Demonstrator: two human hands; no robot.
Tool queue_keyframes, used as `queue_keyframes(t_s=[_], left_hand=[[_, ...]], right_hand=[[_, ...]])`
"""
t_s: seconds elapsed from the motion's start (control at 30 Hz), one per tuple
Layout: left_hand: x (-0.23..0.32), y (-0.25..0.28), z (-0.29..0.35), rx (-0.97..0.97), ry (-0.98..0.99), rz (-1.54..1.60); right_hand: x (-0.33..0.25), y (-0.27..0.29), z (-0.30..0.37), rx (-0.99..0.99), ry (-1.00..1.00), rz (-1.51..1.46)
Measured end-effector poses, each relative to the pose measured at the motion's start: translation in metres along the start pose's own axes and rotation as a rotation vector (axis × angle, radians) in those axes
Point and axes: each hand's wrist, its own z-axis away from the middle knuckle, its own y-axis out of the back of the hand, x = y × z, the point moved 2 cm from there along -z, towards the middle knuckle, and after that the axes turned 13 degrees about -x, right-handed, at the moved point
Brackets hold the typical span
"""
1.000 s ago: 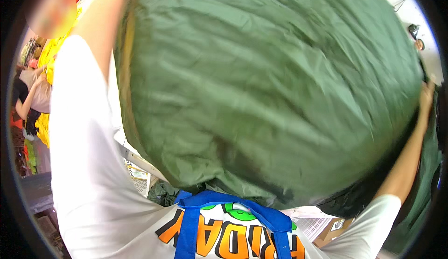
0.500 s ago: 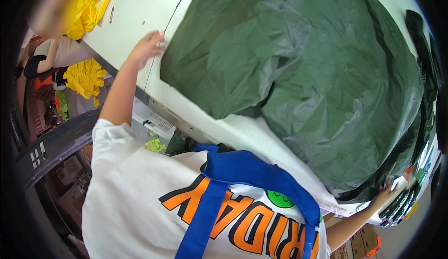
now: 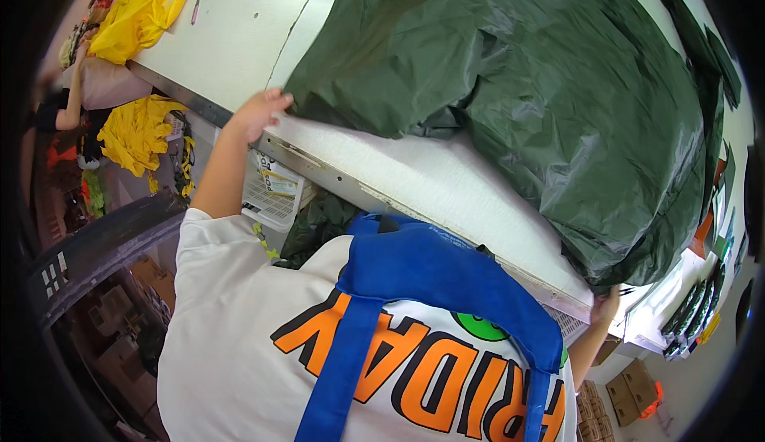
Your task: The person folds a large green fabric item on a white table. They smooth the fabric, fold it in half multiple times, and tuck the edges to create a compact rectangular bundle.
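A large, thin, shiny dark green waterproof cloth (image 3: 510,107) lies wrinkled over the white table, with a notch in its near edge. Whether it is a garment cannot be made out. At its left corner my left hand (image 3: 259,115) is closed, fingertips pinching the cloth just above the table's near edge. My right hand (image 3: 607,305) grips the cloth's near right end, its fingers partly hidden by the folds.
The white table (image 3: 247,23) has a metal front edge. A pink pen (image 3: 195,10) and yellow fabric (image 3: 147,11) lie at far left. More yellow cloth (image 3: 139,135) hangs beyond the table edge, near another person's arm (image 3: 74,95). A white basket (image 3: 275,195) sits below the table.
My left hand has come down from beside the cloth and closed on its corner. My right hand has moved in leftward. The cloth's near edge has shifted away, baring more table.
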Motion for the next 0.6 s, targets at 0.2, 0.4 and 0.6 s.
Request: queue_keyframes(t_s=[0.2,0.4,0.6], left_hand=[[0.197,0.071,0.046,0.185,-0.904,0.143],[0.234,0.172,0.126,0.529,-0.866,-0.11],[0.059,0.18,0.099,0.735,-0.351,-0.387]], right_hand=[[-0.245,0.071,-0.051,0.283,0.457,0.429],[-0.334,0.192,-0.008,0.213,0.413,0.832],[-0.156,0.144,-0.042,0.124,0.116,1.578]])
